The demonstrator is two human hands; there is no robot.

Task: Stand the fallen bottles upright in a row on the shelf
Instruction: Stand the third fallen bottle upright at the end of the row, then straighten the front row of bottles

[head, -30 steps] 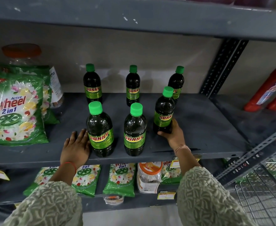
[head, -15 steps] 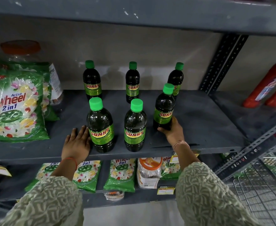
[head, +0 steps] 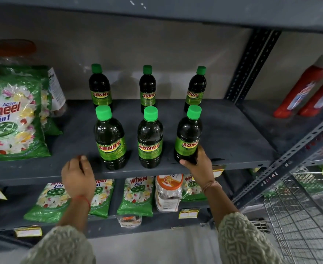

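Several dark Sunny bottles with green caps stand upright on the grey shelf in two rows of three. The front row holds a left bottle, a middle bottle and a right bottle. Behind them stand a back left bottle, a back middle bottle and a back right bottle. My right hand grips the base of the front right bottle. My left hand hovers at the shelf's front edge, left of the front left bottle, fingers loosely curled and holding nothing.
Green Wheel detergent bags and a jar with an orange lid fill the shelf's left end. Red bottles stand on the shelf to the right. More detergent bags lie on the shelf below. A wire basket is at the lower right.
My right hand has pulled the front right bottle forward into line with the other two front bottles. My left hand has lifted off the shelf and drawn back to its edge.
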